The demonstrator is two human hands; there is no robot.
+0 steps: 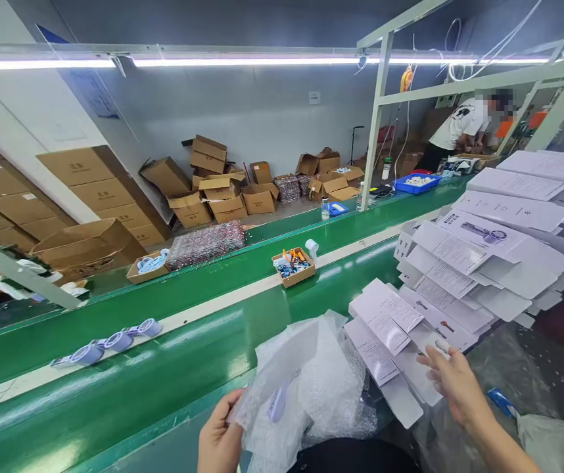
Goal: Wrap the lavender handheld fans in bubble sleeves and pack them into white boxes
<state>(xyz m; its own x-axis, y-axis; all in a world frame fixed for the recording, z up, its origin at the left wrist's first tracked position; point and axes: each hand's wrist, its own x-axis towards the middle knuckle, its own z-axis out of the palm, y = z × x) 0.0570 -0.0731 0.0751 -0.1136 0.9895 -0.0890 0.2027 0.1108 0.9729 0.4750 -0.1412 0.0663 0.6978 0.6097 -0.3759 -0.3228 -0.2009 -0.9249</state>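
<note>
My left hand (220,430) pinches the edge of a clear bubble-wrap bag (329,368) at the front of the bench. A lavender handle-like part (277,402) shows through or among the film; the rest of it is hidden. Over the near end of a spread of flat white printed boxes (385,322), my right hand (452,384) has its fingers apart. It is close to the box surface; whether it touches cannot be made out. Some boxes carry a picture of a handheld fan.
Lavender ring-headed fans (119,339) lie along the white strip of the green conveyor (203,341). A small carton of cords and orange parts (296,268) stands mid-strip. Blue tray (417,182), bubble-wrap bundle (208,243) and cartons (227,203) lie beyond. A co-worker (462,128) bends at back right.
</note>
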